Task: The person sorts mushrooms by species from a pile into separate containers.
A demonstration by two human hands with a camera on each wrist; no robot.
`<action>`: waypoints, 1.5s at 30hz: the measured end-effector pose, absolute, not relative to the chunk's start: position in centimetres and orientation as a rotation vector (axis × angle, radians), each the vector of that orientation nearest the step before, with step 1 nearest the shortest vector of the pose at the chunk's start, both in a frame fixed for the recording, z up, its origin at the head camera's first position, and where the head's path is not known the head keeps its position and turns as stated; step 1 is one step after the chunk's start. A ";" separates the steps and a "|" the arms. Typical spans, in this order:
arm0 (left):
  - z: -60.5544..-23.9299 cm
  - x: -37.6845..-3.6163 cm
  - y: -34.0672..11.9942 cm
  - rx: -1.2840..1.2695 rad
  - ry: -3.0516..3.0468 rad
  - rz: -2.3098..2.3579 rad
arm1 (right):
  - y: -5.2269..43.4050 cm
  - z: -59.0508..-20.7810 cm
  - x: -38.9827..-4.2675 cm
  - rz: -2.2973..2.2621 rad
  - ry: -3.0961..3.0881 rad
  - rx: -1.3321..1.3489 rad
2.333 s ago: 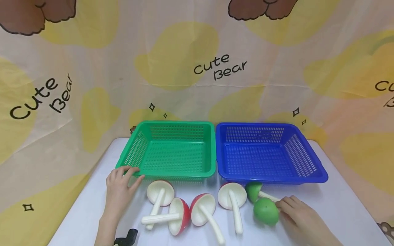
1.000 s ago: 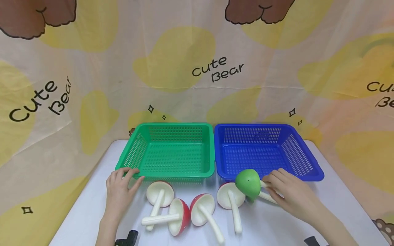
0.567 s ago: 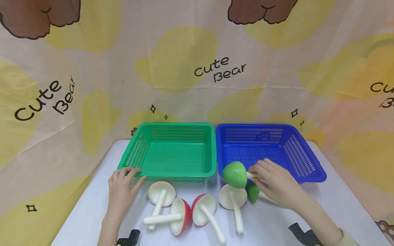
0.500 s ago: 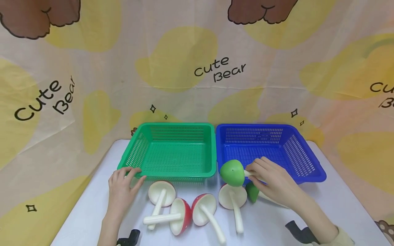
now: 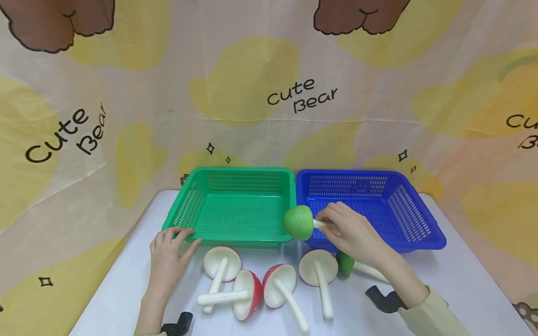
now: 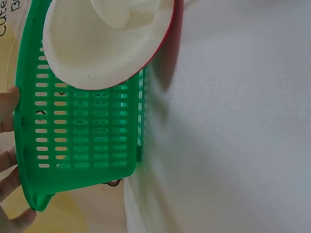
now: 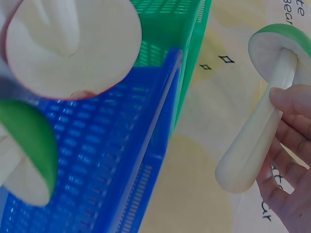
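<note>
A toy mushroom with a green cap [image 5: 299, 223] is lifted above the table, and my right hand [image 5: 350, 233] pinches its white stem [image 7: 257, 131] between thumb and fingers. Its cap hangs over the spot where the green basket [image 5: 241, 240] and the blue basket [image 5: 374, 245] meet. My left hand [image 5: 170, 261] rests on the front left corner of the green basket, fingers over the rim [image 6: 20, 141]. A second green mushroom [image 5: 346, 263] lies in front of the blue basket, partly behind my right forearm.
Several red-capped mushrooms [image 5: 279, 285] lie along the front of both baskets, pale undersides showing. One crosses the stem of another at the left. Both baskets stand side by side on the white table [image 5: 126, 280], against a printed cloth [image 5: 235, 84].
My right hand took the nearer green mushroom by its stem, raised it and carried it leftward past the blue basket's front rim. My left hand stays at the green basket's corner.
</note>
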State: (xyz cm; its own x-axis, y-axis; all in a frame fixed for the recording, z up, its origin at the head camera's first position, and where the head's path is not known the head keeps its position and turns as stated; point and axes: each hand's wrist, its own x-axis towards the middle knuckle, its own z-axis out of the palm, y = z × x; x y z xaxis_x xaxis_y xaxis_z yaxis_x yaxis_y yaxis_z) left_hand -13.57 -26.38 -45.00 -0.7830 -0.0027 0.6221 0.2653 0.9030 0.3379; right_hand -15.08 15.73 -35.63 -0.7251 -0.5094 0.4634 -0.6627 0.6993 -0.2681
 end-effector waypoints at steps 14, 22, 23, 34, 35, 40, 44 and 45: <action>-45.4 -13.8 -26.5 -0.200 -2.410 -0.550 | 11.7 -35.2 -17.7 0.800 -2.614 0.870; -45.4 -13.8 -26.4 -0.195 -2.410 -0.561 | 9.5 -35.3 -18.8 0.876 -2.621 0.900; -45.4 -13.8 -26.4 -0.197 -2.410 -0.562 | 9.2 -35.3 -18.9 0.882 -2.633 0.899; -45.1 -13.8 -26.7 -0.194 -2.403 -0.550 | 5.9 -35.3 -21.0 0.906 -2.799 0.954; -45.1 -13.8 -26.7 -0.193 -2.407 -0.550 | 5.6 -35.4 -21.1 0.902 -2.807 0.965; -45.2 -13.8 -26.6 -0.184 -2.421 -0.555 | 4.6 -35.8 -21.9 0.881 -2.837 1.011; -45.3 -13.7 -26.6 -0.181 -2.423 -0.559 | 3.9 -36.4 -22.6 0.841 -2.872 1.049; -45.3 -13.7 -26.6 -0.179 -2.425 -0.562 | 3.8 -36.5 -22.7 0.825 -2.884 1.055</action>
